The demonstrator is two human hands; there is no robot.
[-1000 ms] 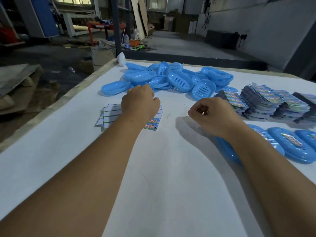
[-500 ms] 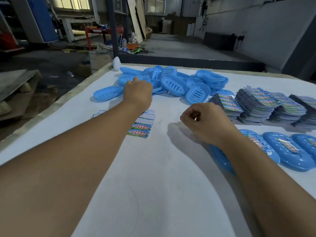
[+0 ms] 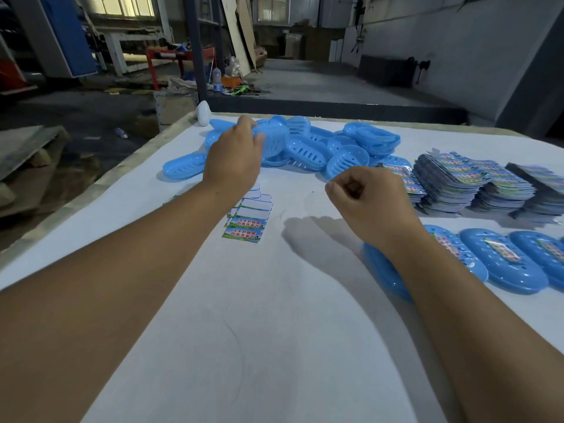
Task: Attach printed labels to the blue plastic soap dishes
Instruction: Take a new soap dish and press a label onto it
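Observation:
A pile of blue slotted soap dishes [image 3: 308, 151] lies at the far side of the white table [image 3: 274, 331]. My left hand [image 3: 233, 157] reaches into the pile's left end, its thumb and fingers closing round one soap dish [image 3: 274, 141]. A small fan of printed labels [image 3: 247, 222], green with red writing, lies on the table just under my left wrist. My right hand [image 3: 363, 203] hovers over the table's middle in a loose fist; I see nothing in it. Three labelled dishes [image 3: 500, 261] lie in a row at the right, one partly hidden by my right forearm.
Stacks of printed cards [image 3: 451, 184] stand at the right behind the labelled dishes. A white egg-shaped object [image 3: 203, 112] sits at the table's far left corner. One lone dish [image 3: 183, 167] lies left of the pile. The table's left edge drops to the workshop floor.
My left hand has left the labels and moved forward into the pile, where it now holds a dish. My right hand has stayed curled and shifted only a little.

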